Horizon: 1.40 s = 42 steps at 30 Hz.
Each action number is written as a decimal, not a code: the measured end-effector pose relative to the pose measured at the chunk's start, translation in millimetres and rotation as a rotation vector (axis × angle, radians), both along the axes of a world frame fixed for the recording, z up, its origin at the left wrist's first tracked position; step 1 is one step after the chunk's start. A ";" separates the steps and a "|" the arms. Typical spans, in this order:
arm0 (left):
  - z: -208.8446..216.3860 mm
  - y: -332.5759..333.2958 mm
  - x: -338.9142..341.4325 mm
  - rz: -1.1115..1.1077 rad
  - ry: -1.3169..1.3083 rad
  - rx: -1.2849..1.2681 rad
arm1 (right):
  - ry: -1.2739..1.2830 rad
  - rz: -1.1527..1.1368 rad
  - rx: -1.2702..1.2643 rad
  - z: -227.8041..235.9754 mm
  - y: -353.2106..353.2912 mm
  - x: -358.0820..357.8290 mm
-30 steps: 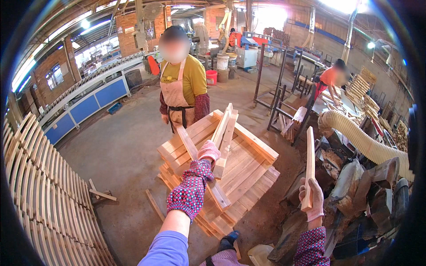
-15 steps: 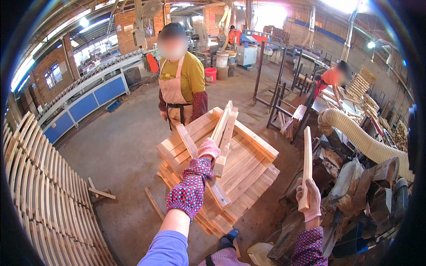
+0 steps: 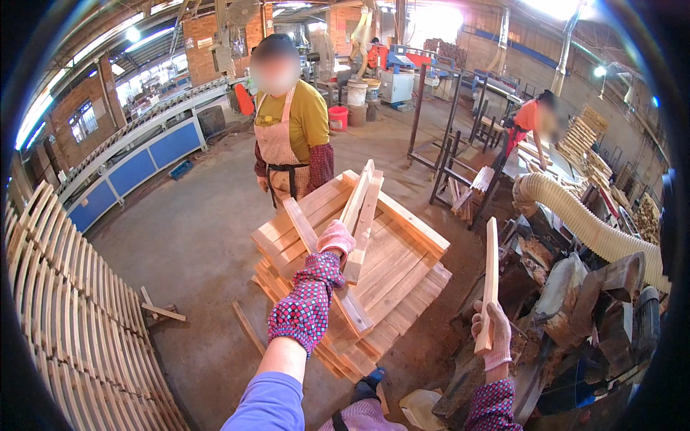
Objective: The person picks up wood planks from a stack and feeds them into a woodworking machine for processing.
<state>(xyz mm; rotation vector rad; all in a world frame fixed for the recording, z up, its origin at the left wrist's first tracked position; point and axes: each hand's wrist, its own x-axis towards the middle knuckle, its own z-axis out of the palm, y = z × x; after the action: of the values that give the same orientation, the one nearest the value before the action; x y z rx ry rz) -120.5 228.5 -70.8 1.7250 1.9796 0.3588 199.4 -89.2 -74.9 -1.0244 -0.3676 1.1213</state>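
My right hand [image 3: 493, 334], in a light work glove, grips the lower end of a wooden strip [image 3: 491, 269], which stands nearly upright to the right of the stack. In a pink glove, my left hand [image 3: 336, 238] is closed at the near part of a pair of long wooden strips [image 3: 363, 215], its fingers partly hidden. Those strips lie slantwise over a stack of wooden boards [image 3: 399, 276]. Another wooden strip [image 3: 300, 224] crosses the stack beneath my left hand and wrist.
Beyond the stack stands a person in an apron [image 3: 291, 140]. Many slats [image 3: 79, 309] form a tall pile at left. A ribbed hose [image 3: 589, 226] and dusty scrap parts [image 3: 560, 287] crowd the right side. Dark metal racks [image 3: 460, 161] stand farther back, near a bending co-worker [image 3: 525, 122].
My right hand has dropped slightly and shifted a little left, carrying the wooden strip with it. My left hand stays closed at the strips on the stack.
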 end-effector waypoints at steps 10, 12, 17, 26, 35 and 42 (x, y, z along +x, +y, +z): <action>-69.8 68.3 -107.3 -0.738 0.094 0.195 | -0.408 -0.160 -0.130 -34.3 -118.6 -33.6; -55.7 50.0 -96.6 -0.669 -0.171 0.054 | -0.720 -0.282 -0.400 -66.5 -187.7 -24.7; 23.2 -71.9 -59.3 -0.188 -0.831 0.058 | -1.277 -0.416 -0.760 -110.0 -361.4 -75.4; 26.2 -284.2 37.4 -0.160 -1.484 -0.066 | -1.706 -0.393 -1.328 -162.0 -425.5 -145.8; 57.0 -274.9 215.1 -0.648 -1.480 -0.640 | -1.583 -0.317 -1.427 -214.8 -359.8 -4.2; 133.4 -226.9 343.4 -0.891 -1.487 -0.499 | -1.591 -0.220 -1.316 -195.1 -288.1 159.8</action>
<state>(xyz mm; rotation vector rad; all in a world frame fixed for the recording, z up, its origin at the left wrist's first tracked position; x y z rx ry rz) 222.9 1.6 62.7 1.1441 0.1621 0.5096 359.2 -377.3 -270.1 -2.9648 -0.7168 -0.0693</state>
